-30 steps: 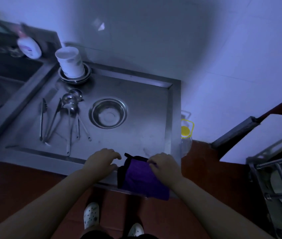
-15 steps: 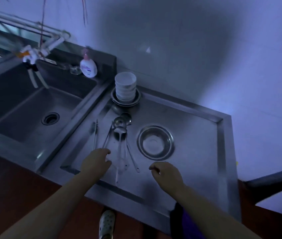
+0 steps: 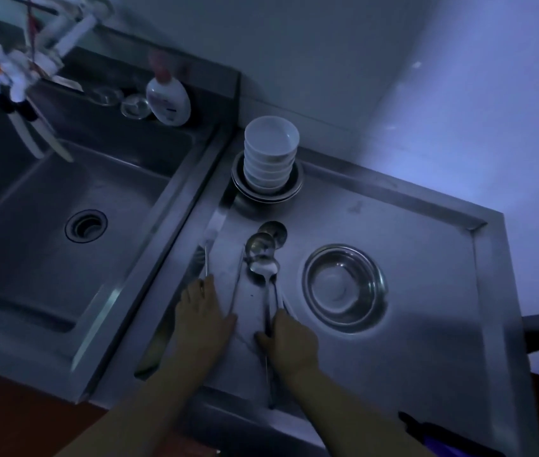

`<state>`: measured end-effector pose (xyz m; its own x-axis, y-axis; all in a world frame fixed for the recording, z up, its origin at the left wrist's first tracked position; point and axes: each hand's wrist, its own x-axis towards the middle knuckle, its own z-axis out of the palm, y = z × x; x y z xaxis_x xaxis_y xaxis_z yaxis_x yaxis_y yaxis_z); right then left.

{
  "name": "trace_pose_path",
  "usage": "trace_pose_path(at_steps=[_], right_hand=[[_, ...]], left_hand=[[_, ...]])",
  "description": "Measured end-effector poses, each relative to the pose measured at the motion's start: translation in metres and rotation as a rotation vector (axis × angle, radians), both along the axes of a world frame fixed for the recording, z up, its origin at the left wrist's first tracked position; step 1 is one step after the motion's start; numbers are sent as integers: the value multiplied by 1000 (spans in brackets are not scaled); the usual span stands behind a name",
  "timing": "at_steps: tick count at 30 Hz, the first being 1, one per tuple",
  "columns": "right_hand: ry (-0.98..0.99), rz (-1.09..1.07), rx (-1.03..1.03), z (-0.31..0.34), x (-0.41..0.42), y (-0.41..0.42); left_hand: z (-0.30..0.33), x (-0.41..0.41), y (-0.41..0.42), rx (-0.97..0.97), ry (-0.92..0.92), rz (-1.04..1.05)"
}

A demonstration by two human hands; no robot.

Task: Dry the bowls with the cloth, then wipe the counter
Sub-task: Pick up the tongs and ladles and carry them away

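Now, in the head view, both hands have left the purple cloth, which hangs over the steel bench edge at five o'clock. The left hand lies flat, fingers spread, on a utensil; the right hand curls around the ladle handles. Stacked white bowls wait at twelve o'clock, the steel bowl at three: apparently clearing first, drying not begun.
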<state>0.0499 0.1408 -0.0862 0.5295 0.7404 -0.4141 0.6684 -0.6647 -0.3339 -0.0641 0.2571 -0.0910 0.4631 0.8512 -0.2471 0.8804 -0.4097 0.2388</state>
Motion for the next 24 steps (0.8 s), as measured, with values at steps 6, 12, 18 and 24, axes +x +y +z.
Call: trace_pose_path(at_steps=[6,12,18,24], right_hand=[[18,-74,21,-10,2,10],[22,-106,-37,-13,8,18],[22,-165,62,-5,9,25],[-2,-167,45,2,25,50]], left_hand=[[-6,5,12,-53,-4,13],[-4,9,19,-98,-44,10],[-2,0,30,-225,-202,92],[-3,1,32,-205,-173,61]])
